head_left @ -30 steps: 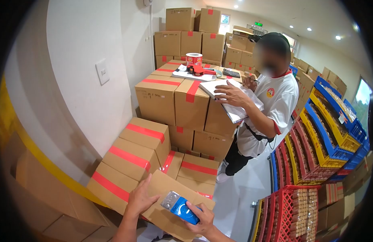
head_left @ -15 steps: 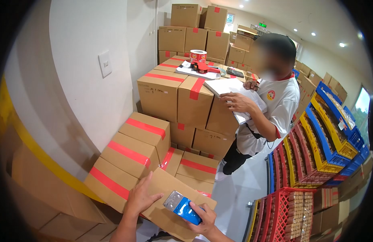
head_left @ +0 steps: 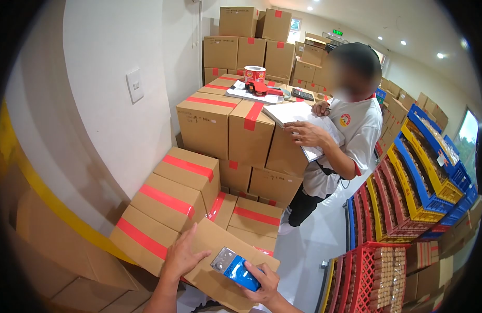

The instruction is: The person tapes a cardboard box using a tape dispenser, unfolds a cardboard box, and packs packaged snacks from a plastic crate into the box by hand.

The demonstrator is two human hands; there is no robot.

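My right hand (head_left: 263, 287) grips a flat blue item with a clear or silvery top end (head_left: 236, 267); it carries lettering I cannot read. This item is held over a brown cardboard box (head_left: 212, 279) in front of me. My left hand (head_left: 183, 256) lies against the left side of that box, fingers stretched out and thumb apart. Beyond it sit cardboard boxes sealed with red tape (head_left: 165, 201). Whether the near box's far flaps are taped is hidden.
A co-worker (head_left: 350, 120) stands across the boxes, writing on papers (head_left: 303, 117). A red label gun (head_left: 262, 88), a label roll (head_left: 254, 74) and a calculator (head_left: 302, 94) lie on the stacked boxes. Filled plastic crates (head_left: 366, 276) stand at right; a wall (head_left: 110, 104) rises at left.
My hands and the blue item stay almost in place. The camera view has shifted very slightly, and the co-worker's head and body have moved a little.
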